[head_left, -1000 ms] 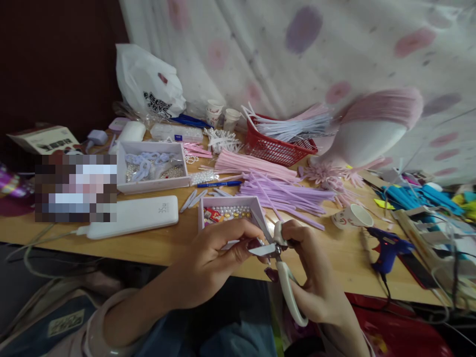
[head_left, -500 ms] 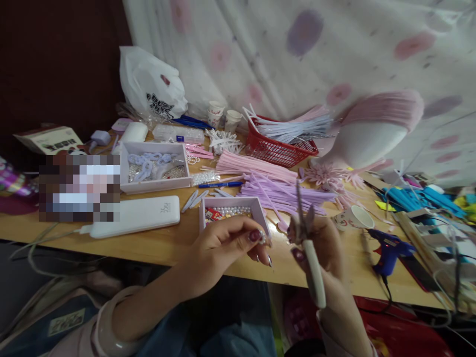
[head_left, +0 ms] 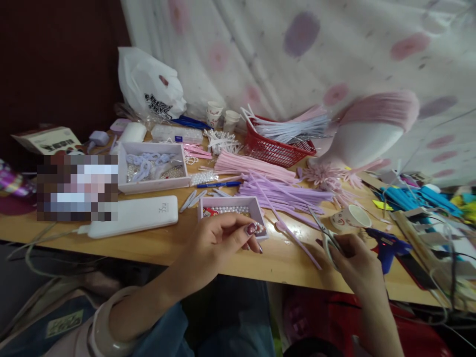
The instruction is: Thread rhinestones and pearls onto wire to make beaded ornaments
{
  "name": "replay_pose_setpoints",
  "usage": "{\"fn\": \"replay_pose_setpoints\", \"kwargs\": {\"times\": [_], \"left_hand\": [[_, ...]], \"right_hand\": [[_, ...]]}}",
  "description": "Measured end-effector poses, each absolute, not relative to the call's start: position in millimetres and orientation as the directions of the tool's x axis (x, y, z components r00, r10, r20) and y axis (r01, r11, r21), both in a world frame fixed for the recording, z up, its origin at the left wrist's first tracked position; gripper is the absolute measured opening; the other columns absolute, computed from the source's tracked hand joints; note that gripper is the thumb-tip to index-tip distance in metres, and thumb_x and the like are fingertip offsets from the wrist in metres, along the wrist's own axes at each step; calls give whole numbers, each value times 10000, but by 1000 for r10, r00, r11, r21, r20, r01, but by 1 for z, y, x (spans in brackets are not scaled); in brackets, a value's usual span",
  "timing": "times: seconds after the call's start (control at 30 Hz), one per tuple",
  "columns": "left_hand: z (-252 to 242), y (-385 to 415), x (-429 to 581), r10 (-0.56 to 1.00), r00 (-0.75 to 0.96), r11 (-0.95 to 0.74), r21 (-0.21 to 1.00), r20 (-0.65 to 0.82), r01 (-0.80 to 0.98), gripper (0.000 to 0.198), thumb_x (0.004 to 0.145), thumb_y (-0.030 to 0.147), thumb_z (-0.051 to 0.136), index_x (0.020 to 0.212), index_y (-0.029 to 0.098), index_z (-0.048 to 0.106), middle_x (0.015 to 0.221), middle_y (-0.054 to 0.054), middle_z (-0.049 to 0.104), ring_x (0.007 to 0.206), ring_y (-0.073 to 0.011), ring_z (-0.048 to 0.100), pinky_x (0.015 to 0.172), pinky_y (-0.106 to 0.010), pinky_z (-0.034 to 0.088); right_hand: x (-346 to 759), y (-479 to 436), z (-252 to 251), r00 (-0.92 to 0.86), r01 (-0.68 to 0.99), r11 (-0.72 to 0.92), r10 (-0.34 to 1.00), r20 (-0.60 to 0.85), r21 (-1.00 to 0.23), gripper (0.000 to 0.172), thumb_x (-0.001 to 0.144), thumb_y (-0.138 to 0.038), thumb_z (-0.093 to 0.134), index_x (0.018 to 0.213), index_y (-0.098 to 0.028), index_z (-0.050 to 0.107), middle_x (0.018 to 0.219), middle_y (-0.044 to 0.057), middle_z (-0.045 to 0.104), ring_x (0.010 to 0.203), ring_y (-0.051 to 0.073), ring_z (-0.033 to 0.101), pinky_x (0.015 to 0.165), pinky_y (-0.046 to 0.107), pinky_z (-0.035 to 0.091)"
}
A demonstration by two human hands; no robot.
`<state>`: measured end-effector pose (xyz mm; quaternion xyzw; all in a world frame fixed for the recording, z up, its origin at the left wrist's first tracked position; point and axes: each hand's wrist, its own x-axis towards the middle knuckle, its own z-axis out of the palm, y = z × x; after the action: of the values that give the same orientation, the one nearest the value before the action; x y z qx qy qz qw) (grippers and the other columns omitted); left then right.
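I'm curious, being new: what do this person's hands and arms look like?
The left hand and right hand are gloveless. Dark red nails show on the left; its pale pink sleeve stops above the wrist. No right sleeve shows.

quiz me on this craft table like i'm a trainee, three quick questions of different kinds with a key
1. Which hand touches the scissors?
2. True or false: the blue pen lies inside the red basket.
3. Fill the gap: the left hand pinches some small pearly ____.

Key
1. The right hand.
2. False; the blue pen lies on the table, outside the red basket.
3. beads
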<state>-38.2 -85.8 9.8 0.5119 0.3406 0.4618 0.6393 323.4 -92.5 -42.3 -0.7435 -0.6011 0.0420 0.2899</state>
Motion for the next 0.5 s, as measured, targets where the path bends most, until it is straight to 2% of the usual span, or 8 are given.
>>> {"fn": "replay_pose_setpoints", "kwargs": {"times": [0.13,0.33,0.5], "left_hand": [[8,-85,-37,954,299,59,971,13,-233,208,892,346,649,870,158,736,750,-30,721,749,-156,657,702,-249,518],[2,-85,-36,977,212,52,961,7,-273,128,850,292,690,820,177,737,746,-3,703,728,-132,630,694,-221,507],[-7,-84,-41,987,159,37,971,1,-235,131,864,310,681,844,193,734,746,13,675,731,-129,603,688,-213,476]], "right_hand": [[345,-91,-50,295,883,-198,939,176,-426,312,719,-540,648,771,-233,633,700,84,745,670,287,709,575,359,529],[360,-83,-50,268,875,-198,958,100,-442,347,666,-548,662,786,-223,669,733,96,759,696,314,708,607,401,530],[373,-76,-36,198,857,-163,980,19,-489,334,656,-511,664,812,-224,736,832,93,789,744,314,718,690,424,553]]}}
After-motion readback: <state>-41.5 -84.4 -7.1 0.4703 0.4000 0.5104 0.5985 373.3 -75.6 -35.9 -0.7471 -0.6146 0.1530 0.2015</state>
